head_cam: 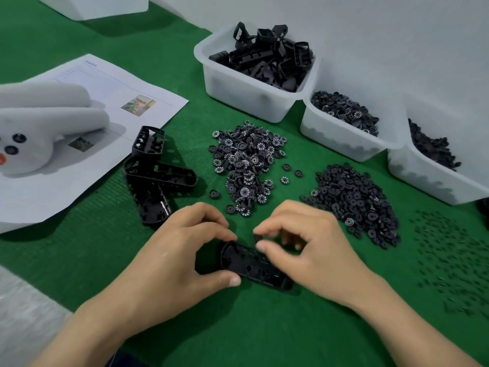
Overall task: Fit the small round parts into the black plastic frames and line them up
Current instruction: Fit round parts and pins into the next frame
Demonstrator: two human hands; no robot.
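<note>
A black plastic frame (pixel 251 264) lies on the green mat in front of me. My left hand (pixel 182 250) grips its left end, thumb on the near edge and fingers over the far edge. My right hand (pixel 307 245) hovers over the frame's right half, thumb and forefinger pinching a small dark part (pixel 258 238) just above it. A heap of numbered round wheels (pixel 246 165) sits beyond my hands. A second heap of plain black round parts (pixel 357 202) lies to the right. Three finished-looking frames (pixel 156 176) are stacked crosswise at the left.
Three white tubs stand at the back: one with frames (pixel 254 83), one with wheels (pixel 341 128), one with dark parts (pixel 434 176). Tiny black pieces (pixel 449 263) are scattered at the right. A printed sheet (pixel 111 102) and a white plush toy (pixel 39 125) lie at the left.
</note>
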